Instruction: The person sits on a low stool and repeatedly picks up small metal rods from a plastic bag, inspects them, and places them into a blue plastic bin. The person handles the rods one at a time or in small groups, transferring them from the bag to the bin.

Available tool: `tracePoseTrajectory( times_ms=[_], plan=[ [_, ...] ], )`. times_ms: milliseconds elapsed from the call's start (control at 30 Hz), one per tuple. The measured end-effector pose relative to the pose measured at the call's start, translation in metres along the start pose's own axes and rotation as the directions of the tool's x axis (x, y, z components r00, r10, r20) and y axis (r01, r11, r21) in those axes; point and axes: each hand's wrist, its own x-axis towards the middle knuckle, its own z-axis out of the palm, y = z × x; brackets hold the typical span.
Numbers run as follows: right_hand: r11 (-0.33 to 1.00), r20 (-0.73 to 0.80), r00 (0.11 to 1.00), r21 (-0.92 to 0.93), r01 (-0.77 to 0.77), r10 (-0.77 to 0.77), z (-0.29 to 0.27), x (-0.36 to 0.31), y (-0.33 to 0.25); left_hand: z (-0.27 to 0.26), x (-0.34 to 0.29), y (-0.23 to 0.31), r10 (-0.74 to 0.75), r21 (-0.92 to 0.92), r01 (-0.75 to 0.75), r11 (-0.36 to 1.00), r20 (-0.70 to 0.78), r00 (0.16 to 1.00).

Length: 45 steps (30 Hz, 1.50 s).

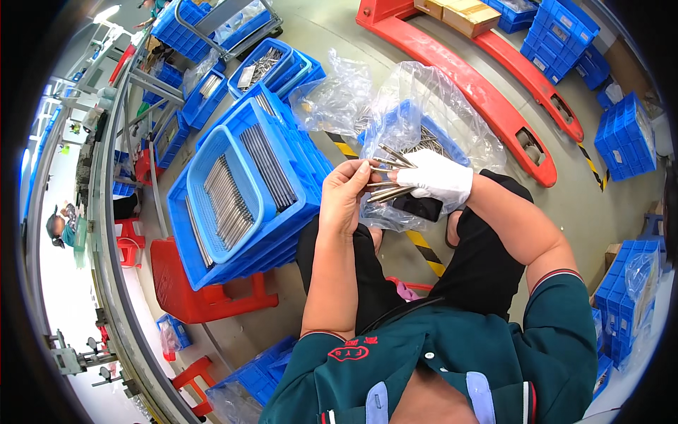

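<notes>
My right hand (439, 177), in a white glove, is closed around several thin metal rods (387, 192) that fan out toward my left hand. Bare and pinching, my left hand (345, 192) has its thumb and fingers on the end of a rod. Just beyond my hands, a blue bin (445, 139) lined with clear plastic (466, 120) holds many loose metal rods. To my left, a light blue basket (266, 205) with rods laid in neat rows rests in a larger blue crate (311, 185). More dark rods (270, 166) lie beside the basket.
A red stool (176, 283) stands under the crate stack. Red pallet jack forks (452, 71) cross the floor ahead. Blue crates (625, 138) stand at the right, and a bin of metal parts (260, 68) sits at the far left. A metal frame (116, 233) runs along the left.
</notes>
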Motion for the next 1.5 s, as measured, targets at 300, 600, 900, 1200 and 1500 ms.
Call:
tracePoseTrajectory(
  times_ms=[300, 600, 900, 1200, 1500],
  plan=[
    [1.0, 0.025, 0.999, -0.022, 0.022, -0.021, 0.001, -0.004, -0.006, -0.013, 0.005, -0.011, -0.219, -0.462, 0.3, 0.835, 0.222, 0.95],
    [0.997, 0.01, 0.997, -0.001, 0.076, -0.076, -0.002, -0.004, 0.006, 0.0, 0.002, -0.013, -0.164, -0.419, 0.253, 0.872, 0.236, 0.958],
    [0.998, -0.009, 0.999, 0.06, 0.033, -0.032, -0.003, 0.005, 0.004, 0.004, 0.005, -0.011, -0.018, -0.144, 0.017, 0.989, 0.0, 1.0],
    [0.998, -0.001, 1.0, 0.059, 0.021, -0.021, -0.002, -0.001, -0.001, 0.008, 0.0, -0.002, 0.169, 0.376, -0.166, 0.912, 0.027, 0.985],
    [0.956, -0.084, 0.986, -0.269, 0.118, -0.145, 0.0, 0.002, 0.002, 0.008, 0.004, -0.014, 0.489, 0.832, -0.325, 0.449, 0.075, 0.869]
  ],
)
